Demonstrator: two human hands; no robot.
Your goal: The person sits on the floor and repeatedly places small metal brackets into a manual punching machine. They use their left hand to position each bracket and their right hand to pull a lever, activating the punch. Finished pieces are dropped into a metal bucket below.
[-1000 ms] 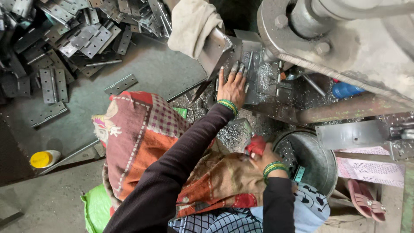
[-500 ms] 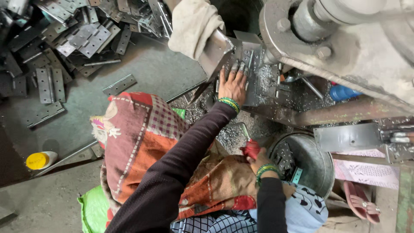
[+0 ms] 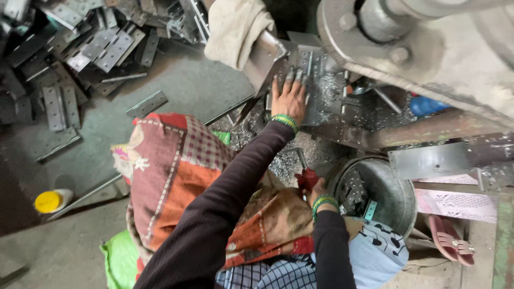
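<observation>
My left hand [image 3: 289,99] lies flat with fingers spread on a grey metal plate [image 3: 316,64] on the bed of a heavy press machine [image 3: 428,48], fingertips at the plate's far edge. Lower down, my right hand [image 3: 319,192] is closed around a red-handled thing [image 3: 307,179], just left of a round metal bucket [image 3: 399,203] holding several small metal pieces. Both wrists wear green bangles. A patterned red cloth [image 3: 176,176] covers my lap.
Metal shavings [image 3: 289,155] litter the ground between my hands. A heap of flat hinge-like plates [image 3: 80,48] lies at the upper left, with one loose plate [image 3: 146,104] nearer. A yellow-capped bottle [image 3: 51,200] lies at left. A pink sandal [image 3: 450,241] sits at lower right.
My right hand with the red-handled thing has shifted a little left, away from the bucket. My left hand stays on the plate.
</observation>
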